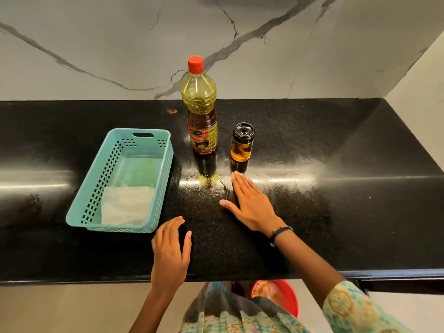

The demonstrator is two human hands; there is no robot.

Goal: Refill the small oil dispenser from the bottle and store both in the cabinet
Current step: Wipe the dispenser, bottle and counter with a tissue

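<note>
A tall plastic oil bottle (201, 109) with a red cap stands upright near the back of the black counter (336, 188), about half full of amber oil. To its right stands the small glass oil dispenser (242, 143) with a black lid, oil filling its lower part. My right hand (249, 203) lies flat and empty on the counter, fingertips just in front of the dispenser. Nearer the front edge rests my left hand (171, 246), fingers loosely curled, holding nothing. A thin oily smear glistens on the counter in front of the bottle.
A teal perforated basket (165, 164) with a white cloth inside sits left of the bottle. A marble backsplash rises behind the counter, and a wall closes off the right end. A red bucket (286, 296) stands on the floor below the counter edge.
</note>
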